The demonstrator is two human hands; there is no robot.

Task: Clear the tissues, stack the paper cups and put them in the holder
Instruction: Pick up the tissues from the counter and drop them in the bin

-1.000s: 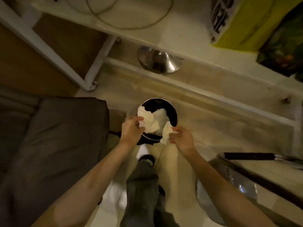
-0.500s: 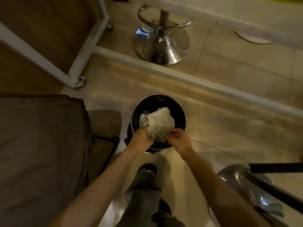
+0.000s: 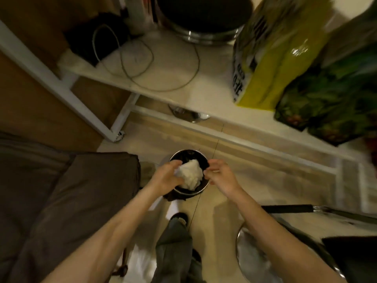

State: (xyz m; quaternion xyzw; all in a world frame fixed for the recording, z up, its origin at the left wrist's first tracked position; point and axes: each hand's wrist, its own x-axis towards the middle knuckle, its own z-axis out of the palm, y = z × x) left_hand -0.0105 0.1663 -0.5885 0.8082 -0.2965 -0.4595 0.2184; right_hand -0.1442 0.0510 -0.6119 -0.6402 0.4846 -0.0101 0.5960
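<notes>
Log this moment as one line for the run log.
step: binning tissues | tissues: wad over bin | left hand: touching wad | right hand: open, beside wad | cups: not in view

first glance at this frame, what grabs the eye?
The white wad of tissues at centre, bright against the dark round bin on the floor. The left hand touches its left side; the right hand is open beside the bin's right rim. Next, the yellow bag and dark green bag on the white shelf at upper right.
</notes>
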